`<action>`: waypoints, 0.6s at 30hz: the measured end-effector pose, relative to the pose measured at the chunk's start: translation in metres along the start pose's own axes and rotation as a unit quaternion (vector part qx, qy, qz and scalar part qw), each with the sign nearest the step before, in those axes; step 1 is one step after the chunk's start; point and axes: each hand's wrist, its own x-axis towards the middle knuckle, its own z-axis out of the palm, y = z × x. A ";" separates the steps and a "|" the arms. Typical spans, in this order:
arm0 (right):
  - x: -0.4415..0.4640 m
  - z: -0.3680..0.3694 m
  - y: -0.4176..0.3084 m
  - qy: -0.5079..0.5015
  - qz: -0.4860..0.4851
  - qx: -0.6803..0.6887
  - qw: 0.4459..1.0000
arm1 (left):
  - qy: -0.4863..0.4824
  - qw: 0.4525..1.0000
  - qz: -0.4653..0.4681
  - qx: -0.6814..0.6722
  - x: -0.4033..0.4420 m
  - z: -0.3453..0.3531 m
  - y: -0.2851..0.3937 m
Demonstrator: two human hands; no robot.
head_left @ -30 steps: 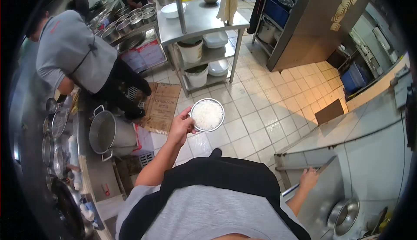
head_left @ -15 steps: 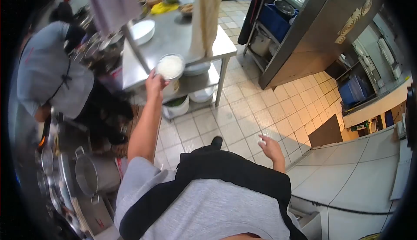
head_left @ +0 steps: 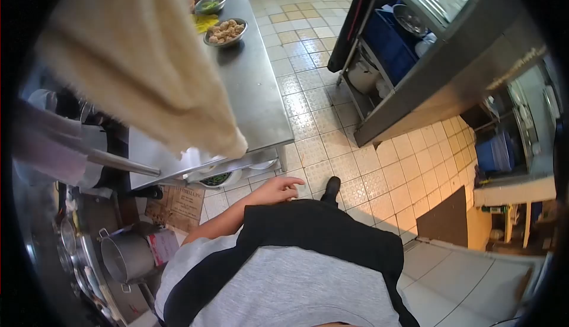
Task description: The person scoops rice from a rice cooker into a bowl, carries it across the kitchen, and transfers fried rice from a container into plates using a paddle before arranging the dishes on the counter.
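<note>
My left hand (head_left: 277,191) is in front of my apron, its fingers loosely bent and apart with nothing in them. It is below the near corner of the steel table (head_left: 255,96), not touching it. A beige towel (head_left: 142,60) hangs large in the upper left and covers much of the tabletop. The bowl of white rice seen earlier is not visible. My right hand is out of view. Beyond the towel stands a metal bowl of brown lumpy balls (head_left: 225,32), with a bowl of chopped greens (head_left: 211,3) behind it.
A white tub of green vegetables (head_left: 220,179) is under the table. A large pot (head_left: 125,257) stands lower left beside flattened cardboard (head_left: 173,207). A steel rail (head_left: 118,161) crosses at left. On the right are a metal partition (head_left: 438,66) and blue bin (head_left: 495,152). Tiled floor (head_left: 320,143) runs between.
My left hand has let go of the rice bowl and come back toward my body. My right hand has left view. The view has moved forward, and the towel looms closer.
</note>
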 end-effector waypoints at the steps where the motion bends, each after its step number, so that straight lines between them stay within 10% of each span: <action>1: 0.020 -0.024 -0.004 -0.008 0.000 0.011 1.000 | -0.030 0.993 0.040 0.108 0.024 0.002 0.004; 8: 0.130 -0.222 -0.138 -0.133 -0.091 0.260 0.952 | 0.175 0.974 0.068 0.125 0.156 -0.035 0.085; 12: 0.226 -0.308 -0.259 0.004 -0.201 0.097 0.975 | 0.316 0.934 0.054 0.160 0.185 -0.073 0.115; 18: 0.341 -0.303 -0.425 -0.083 -0.273 0.109 0.952 | 0.487 0.825 0.043 0.284 0.239 -0.167 0.120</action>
